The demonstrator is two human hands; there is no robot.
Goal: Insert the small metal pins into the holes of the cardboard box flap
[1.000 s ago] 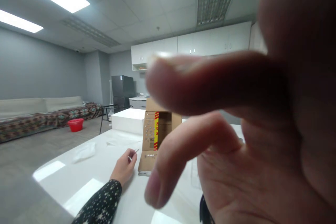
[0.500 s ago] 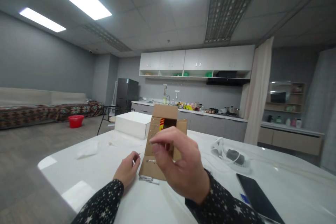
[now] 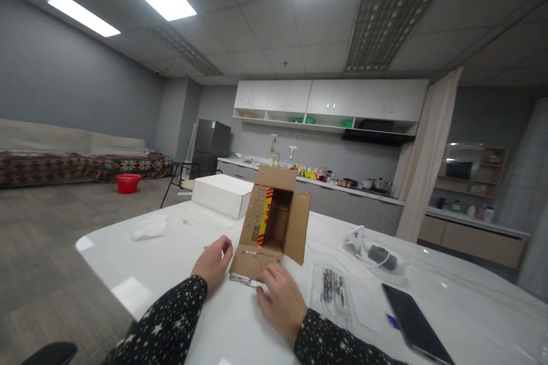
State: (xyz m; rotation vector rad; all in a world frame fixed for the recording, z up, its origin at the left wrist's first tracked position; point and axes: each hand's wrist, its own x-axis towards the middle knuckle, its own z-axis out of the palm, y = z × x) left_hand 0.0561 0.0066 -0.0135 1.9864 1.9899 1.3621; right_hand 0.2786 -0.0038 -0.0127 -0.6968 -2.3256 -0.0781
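Far off to the left of both hands, a red basin (image 3: pixel 128 182) on the floor beside a patterned couch (image 3: pixel 81 165). Nearer, on the white table (image 3: pixel 171 291), a crumpled bit of white plastic (image 3: pixel 149 228) well left of the left hand, and beyond it a closed white box (image 3: pixel 221 195). Left hand (image 3: pixel 213 264) resting on the table just beside the left edge of the cardboard box (image 3: pixel 274 228), fingers curled and pinching a thin pin-like piece, too small to identify further. Box lying on its side directly beyond both hands, open mouth facing them, lower flap flat on the table with a row of small pale dots along it. Right hand (image 3: pixel 280 299) flat and loosely spread, fingertips at the front edge of that flap, on or next to a small bundle of thin metal pins (image 3: pixel 242 279); actual grip impossible to judge. To the right of the right hand, a clear bag of dark small parts (image 3: pixel 331 288), farther off a white tangle of cable (image 3: pixel 372 251), and a dark phone (image 3: pixel 411 322) nearest the right sleeve.
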